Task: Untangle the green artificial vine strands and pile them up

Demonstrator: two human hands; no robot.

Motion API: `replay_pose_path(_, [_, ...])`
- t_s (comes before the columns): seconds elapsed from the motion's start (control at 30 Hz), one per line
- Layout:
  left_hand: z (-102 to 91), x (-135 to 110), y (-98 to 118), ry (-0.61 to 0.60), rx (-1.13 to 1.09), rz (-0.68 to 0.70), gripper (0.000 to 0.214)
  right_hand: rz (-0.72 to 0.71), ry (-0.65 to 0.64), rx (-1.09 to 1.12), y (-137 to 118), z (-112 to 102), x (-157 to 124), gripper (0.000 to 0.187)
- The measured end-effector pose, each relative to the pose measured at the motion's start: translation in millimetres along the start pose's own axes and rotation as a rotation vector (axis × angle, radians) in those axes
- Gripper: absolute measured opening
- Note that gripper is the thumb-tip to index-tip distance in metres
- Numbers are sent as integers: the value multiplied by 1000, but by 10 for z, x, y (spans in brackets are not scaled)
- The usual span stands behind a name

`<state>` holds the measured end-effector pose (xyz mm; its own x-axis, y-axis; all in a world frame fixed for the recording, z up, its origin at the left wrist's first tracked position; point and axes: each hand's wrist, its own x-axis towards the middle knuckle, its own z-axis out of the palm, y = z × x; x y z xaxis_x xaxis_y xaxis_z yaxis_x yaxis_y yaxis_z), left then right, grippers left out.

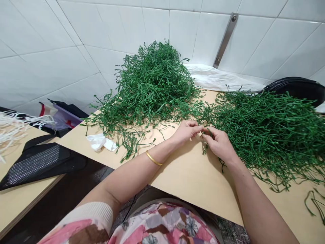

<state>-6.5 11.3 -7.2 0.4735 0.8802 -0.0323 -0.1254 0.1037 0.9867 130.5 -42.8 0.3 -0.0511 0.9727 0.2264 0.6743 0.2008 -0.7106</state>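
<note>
My left hand (188,131) and my right hand (218,144) meet fingertip to fingertip just above the table. Both have their fingers pinched on a thin green cord (204,146), whose end dangles below my right fingers. How it passes between the fingertips is hidden. Behind my left hand rises a tall heap of green cords (157,81) with small knots or loops at the ends. A second, wider pile of green cords (274,135) lies just right of my right hand. Several loose green cords (129,142) are spread on the table left of my left hand.
The pale wooden table (188,179) stands against a white tiled wall (127,30). A crumpled white tissue (101,142) lies near its left edge. Farther left are a black mesh bag (38,162) and white cords (20,128). A round black object (294,88) sits at the back right.
</note>
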Motion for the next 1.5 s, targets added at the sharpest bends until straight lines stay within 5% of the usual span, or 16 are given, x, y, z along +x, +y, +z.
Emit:
replay_pose_path(0.17, [72,-13,17,125,-367,-107,14,-29,-9,-33,-4,11,-5,22])
replay_pose_path(0.33, [133,-20,43,106,-758,-248,18,-21,34,-199,-65,97,-16,23])
replay_pose_path(0.5, [121,26,49,160,-884,-304,26,-142,-12,-305,-133,115,-31,24])
replay_pose_path(0.67, [47,53,51,30,-851,-392,31,-232,-159,-170,-196,35,-74,25])
replay_pose_path(0.8, [-18,49,96,-76,-858,-324,31,-257,-239,13,-284,-29,-135,30])
replay_pose_path(0.93, [-11,20,71,-81,-633,-287,25,-214,119,-86,-315,-226,-156,26])
replay_pose_path(1.03, [16,-7,23,-93,-440,-261,18,-152,438,-365,-253,-538,-118,23])
replay_pose_path(1.23, [58,-52,3,-120,-261,-150,17,272,428,-956,-143,-1028,-71,48])
replay_pose_path(1.37, [96,-72,-10,-121,-109,-131,18,351,515,-990,-134,-934,-96,37])
replay_pose_path(1.5, [141,-83,-32,-111,-43,-85,21,385,421,-944,-155,-770,-150,42])
